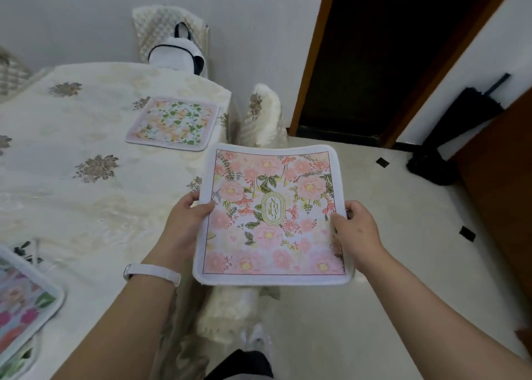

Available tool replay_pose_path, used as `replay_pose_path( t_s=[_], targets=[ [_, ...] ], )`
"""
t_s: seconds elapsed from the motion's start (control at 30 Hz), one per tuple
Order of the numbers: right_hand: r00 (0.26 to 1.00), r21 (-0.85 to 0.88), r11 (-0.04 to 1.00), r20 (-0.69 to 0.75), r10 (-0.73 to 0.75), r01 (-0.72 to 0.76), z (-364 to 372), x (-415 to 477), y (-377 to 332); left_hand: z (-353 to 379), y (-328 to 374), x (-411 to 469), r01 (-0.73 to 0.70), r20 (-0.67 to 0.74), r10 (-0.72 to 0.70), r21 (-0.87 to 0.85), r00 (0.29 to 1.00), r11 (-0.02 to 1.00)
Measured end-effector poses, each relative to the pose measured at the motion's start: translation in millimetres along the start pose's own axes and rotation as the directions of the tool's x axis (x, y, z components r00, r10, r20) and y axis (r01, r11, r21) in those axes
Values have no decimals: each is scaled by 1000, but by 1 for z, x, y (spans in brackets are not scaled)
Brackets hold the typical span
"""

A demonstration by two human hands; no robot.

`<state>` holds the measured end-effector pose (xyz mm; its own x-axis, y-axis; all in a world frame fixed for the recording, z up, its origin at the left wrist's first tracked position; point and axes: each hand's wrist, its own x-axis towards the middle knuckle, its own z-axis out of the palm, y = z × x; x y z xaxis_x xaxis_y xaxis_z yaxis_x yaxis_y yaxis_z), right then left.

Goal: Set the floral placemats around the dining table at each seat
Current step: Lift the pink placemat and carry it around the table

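The pink floral placemat (273, 215) is held flat beside the bench (86, 126), left hand (187, 215) and right hand (355, 230) each gripping 1 edge.

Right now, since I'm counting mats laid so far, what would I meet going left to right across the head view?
Bright-flowered placemat → green-leaf placemat → pink placemat, the one being held → black umbrella.
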<state>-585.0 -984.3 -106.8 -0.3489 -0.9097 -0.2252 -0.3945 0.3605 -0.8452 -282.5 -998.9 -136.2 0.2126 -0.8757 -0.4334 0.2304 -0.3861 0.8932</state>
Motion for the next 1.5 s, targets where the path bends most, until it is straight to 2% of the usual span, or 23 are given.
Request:
replay_pose_path(
  t_s=[0.37,0.53,0.7,0.97,1.1,1.3,1.5],
  targets=[
    [969,-32,996,233,-77,86,55,114,-57,-7,18,50,22,-231,-55,-143,971,989],
    [900,-82,972,402,-169,220,91,157,-82,-12,11,48,-8,-413,-86,-221,907,975],
    [784,-66,936,568,-250,347,128,200,-110,0,10,41,-48,-599,-149,-300,787,953],
    [521,29,899,806,-280,437,161,239,-147,44,11,12,-190,-803,-204,-364,559,912],
    [400,64,873,871,-285,483,176,240,-154,61,9,-7,-271,-863,-233,-380,448,884],
    [258,120,846,922,-289,520,206,214,-160,61,7,-37,-321,-927,-223,-319,301,892],
    [157,132,802,950,-270,582,243,177,-165,33,-10,-50,-306,-957,-235,-277,168,911]
  ],
)
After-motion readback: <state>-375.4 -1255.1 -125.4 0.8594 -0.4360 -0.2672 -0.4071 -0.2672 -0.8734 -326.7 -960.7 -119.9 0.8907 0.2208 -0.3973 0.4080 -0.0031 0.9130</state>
